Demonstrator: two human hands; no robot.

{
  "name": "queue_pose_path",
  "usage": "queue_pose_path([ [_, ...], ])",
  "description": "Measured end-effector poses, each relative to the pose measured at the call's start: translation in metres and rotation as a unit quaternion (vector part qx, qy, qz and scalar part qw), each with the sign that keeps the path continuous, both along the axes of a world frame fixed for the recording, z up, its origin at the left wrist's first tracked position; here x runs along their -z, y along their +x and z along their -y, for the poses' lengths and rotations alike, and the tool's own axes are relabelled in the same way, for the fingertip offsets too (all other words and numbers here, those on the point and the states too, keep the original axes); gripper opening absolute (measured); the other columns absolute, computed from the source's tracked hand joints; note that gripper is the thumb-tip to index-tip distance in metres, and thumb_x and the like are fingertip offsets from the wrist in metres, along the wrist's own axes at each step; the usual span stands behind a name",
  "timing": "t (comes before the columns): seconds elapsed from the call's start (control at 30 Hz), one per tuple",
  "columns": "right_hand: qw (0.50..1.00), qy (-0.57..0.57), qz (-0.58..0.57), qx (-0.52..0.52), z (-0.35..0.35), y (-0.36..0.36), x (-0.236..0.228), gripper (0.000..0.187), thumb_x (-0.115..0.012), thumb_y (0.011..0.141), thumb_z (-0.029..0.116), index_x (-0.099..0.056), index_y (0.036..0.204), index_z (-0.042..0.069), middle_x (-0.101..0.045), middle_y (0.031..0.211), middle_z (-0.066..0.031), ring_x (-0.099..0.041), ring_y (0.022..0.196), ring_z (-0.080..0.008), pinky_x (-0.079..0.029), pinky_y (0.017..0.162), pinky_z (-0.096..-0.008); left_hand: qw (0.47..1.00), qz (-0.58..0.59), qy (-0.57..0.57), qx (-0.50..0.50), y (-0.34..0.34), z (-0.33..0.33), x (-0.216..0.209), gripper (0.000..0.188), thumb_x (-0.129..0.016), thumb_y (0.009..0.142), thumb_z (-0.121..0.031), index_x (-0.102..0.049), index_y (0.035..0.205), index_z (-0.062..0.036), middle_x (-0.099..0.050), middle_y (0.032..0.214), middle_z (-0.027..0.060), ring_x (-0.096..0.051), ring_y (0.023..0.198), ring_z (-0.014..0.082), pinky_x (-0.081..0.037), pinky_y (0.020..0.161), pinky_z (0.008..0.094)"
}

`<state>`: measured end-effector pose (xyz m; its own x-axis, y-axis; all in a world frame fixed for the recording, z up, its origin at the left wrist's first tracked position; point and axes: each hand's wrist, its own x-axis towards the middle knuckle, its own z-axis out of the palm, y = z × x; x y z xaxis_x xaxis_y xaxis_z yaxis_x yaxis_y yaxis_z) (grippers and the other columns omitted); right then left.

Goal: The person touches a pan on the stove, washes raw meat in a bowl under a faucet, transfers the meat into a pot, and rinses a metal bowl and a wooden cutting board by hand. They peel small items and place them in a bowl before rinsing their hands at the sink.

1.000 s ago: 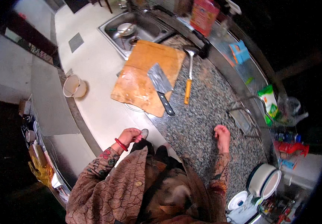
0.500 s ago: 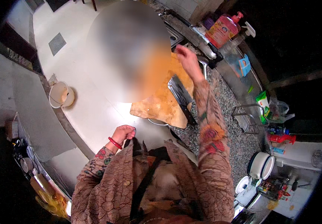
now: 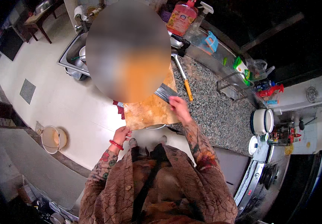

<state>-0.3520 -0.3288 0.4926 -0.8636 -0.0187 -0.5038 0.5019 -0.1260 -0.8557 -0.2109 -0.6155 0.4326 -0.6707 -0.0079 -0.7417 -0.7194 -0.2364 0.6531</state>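
My right hand [image 3: 179, 109] is closed around the handle of a cleaver [image 3: 165, 92], whose dark, wide blade lies over the right part of a wooden cutting board [image 3: 146, 114]. The handle is mostly hidden by my fingers. At the board's near left corner is my left hand [image 3: 122, 135], with a red bangle [image 3: 116, 145] at the wrist. Its fingers are pinched together, and what they hold, if anything, is hidden. A round blurred patch covers the far part of the board.
On the speckled stone counter [image 3: 213, 112] lies a long-handled metal utensil with a yellow grip [image 3: 188, 90]. A wire rack [image 3: 231, 87], a pink pump bottle [image 3: 182, 18] and a white pot [image 3: 262, 121] stand along it. A sink [image 3: 71, 52] is at far left, a bucket [image 3: 54, 140] on the floor.
My right hand has come back toward me from beyond the cleaver and taken hold of its handle. My left hand, still closed, is now at the board's corner. The view has turned.
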Motion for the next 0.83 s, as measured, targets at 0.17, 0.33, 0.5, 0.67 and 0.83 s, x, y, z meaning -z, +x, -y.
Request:
queue_pose_path([
  [0.17,0.996,0.000,0.028,0.082,-0.059,0.061,-0.002,0.018,-0.056,0.080,0.003,-0.058,0.098,0.001,-0.056,0.073,-0.0006,-0.050,0.058,-0.0071,-0.041,0.047,-0.0186,0.983,-0.046,-0.108,0.137,-0.018,0.002,0.021,0.028,-0.054,0.085,-0.023,-0.057,0.070,0.0006,-0.057,0.062,0.0060,-0.051,0.048,0.0111,-0.042,0.043,0.0237],
  [0.33,0.993,-0.015,0.017,0.119,-0.061,0.075,0.008,0.017,-0.057,0.081,0.004,-0.057,0.098,0.002,-0.057,0.078,-0.0004,-0.052,0.060,-0.0075,-0.044,0.050,-0.0184,0.992,-0.025,-0.073,0.102,-0.010,-0.024,0.021,0.027,-0.055,0.084,-0.020,-0.059,0.072,0.0031,-0.057,0.061,0.0055,-0.052,0.049,0.0112,-0.044,0.045,0.0242],
  [0.5,0.996,-0.055,-0.025,0.058,-0.018,0.070,0.013,0.020,-0.056,0.081,0.003,-0.055,0.100,-0.003,-0.055,0.078,-0.0030,-0.051,0.063,-0.0091,-0.043,0.055,-0.0200,0.991,-0.040,0.032,0.124,-0.003,-0.052,0.050,0.026,-0.058,0.082,-0.024,-0.060,0.077,0.0015,-0.060,0.068,0.0057,-0.055,0.054,0.0114,-0.046,0.047,0.0235],
  [0.67,0.998,-0.024,-0.042,0.028,0.041,0.063,0.002,0.020,-0.056,0.081,0.002,-0.055,0.101,-0.002,-0.056,0.079,-0.0029,-0.051,0.064,-0.0088,-0.044,0.057,-0.0201,0.948,-0.180,0.012,0.262,-0.011,-0.031,0.041,0.027,-0.056,0.083,-0.026,-0.060,0.077,0.0009,-0.060,0.068,0.0045,-0.056,0.059,0.0106,-0.046,0.052,0.0242],
  [0.83,0.998,-0.034,-0.040,0.032,0.106,0.045,0.007,0.022,-0.056,0.082,0.004,-0.055,0.104,0.001,-0.055,0.080,-0.0025,-0.051,0.068,-0.0093,-0.045,0.060,-0.0207,0.943,-0.221,0.062,0.242,-0.022,0.060,0.066,0.024,-0.059,0.081,-0.026,-0.062,0.082,-0.0019,-0.060,0.068,0.0040,-0.057,0.064,0.0107,-0.048,0.056,0.0269],
])
